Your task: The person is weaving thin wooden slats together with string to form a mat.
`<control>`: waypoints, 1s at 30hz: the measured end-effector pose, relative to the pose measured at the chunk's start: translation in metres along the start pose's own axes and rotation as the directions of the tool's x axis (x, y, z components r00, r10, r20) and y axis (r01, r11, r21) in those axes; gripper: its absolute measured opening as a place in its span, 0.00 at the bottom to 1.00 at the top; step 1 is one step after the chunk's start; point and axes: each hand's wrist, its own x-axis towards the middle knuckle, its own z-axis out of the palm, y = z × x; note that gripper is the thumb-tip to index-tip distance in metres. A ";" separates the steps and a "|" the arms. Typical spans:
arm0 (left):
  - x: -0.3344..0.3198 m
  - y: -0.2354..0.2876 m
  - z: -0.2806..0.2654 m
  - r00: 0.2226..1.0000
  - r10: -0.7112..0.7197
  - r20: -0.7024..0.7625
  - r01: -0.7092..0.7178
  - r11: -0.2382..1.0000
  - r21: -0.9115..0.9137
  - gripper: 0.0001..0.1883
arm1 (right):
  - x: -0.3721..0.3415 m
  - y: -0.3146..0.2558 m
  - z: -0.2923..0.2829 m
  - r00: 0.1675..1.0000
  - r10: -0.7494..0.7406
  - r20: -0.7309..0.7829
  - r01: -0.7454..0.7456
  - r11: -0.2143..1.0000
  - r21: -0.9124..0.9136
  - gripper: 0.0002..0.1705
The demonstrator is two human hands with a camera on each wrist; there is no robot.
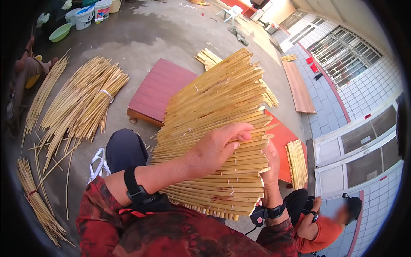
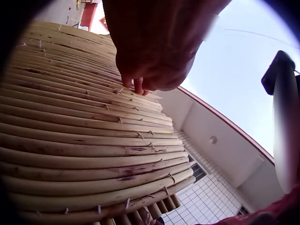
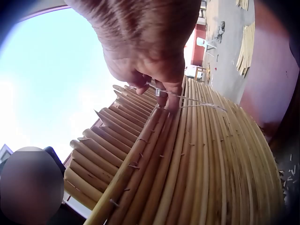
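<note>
A mat of pale, stitched stalks (image 1: 205, 107) lies across the lap and slopes up in front of me. My left hand (image 1: 209, 147) is on its upper face near the right-hand stalk ends, fingers curled and tips bunched against the stalks (image 2: 93, 117). Behind that same edge is my right hand (image 1: 269, 167), its fingers partly hidden by the mat in the head view. In the right wrist view a pale thread (image 3: 206, 104) runs through the right fingers, which pinch it close over the stalks; a metal ring (image 3: 159, 92) sits on one finger.
Left on the floor lie a large stalk bundle (image 1: 81, 98) and a tied one (image 1: 36, 201). A dark red low table (image 1: 160, 88) stands ahead. Right are an orange-red board (image 1: 278, 147) with a smaller stalk mat (image 1: 296, 165) and a seated person (image 1: 321, 231). Buckets (image 1: 84, 17) stand behind.
</note>
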 end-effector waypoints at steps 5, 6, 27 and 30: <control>-0.028 0.012 0.015 0.982 0.065 -0.179 -0.035 0.986 0.162 0.23 | -0.013 0.009 0.022 1.000 -0.021 0.014 0.020 0.995 0.093 0.10; -0.031 0.016 0.017 0.981 0.066 -0.181 -0.034 0.984 0.173 0.23 | -0.014 0.009 0.025 1.000 -0.014 0.014 0.013 0.996 0.089 0.10; -0.049 -0.015 -0.035 0.870 0.168 -0.464 -0.156 0.986 0.064 0.33 | 0.042 0.034 0.107 0.971 -0.010 0.238 -0.021 0.992 0.127 0.08; -0.053 -0.027 -0.042 0.859 0.117 -0.498 -0.106 0.993 0.051 0.33 | 0.058 0.051 0.105 0.960 -0.026 0.280 0.004 0.997 0.078 0.08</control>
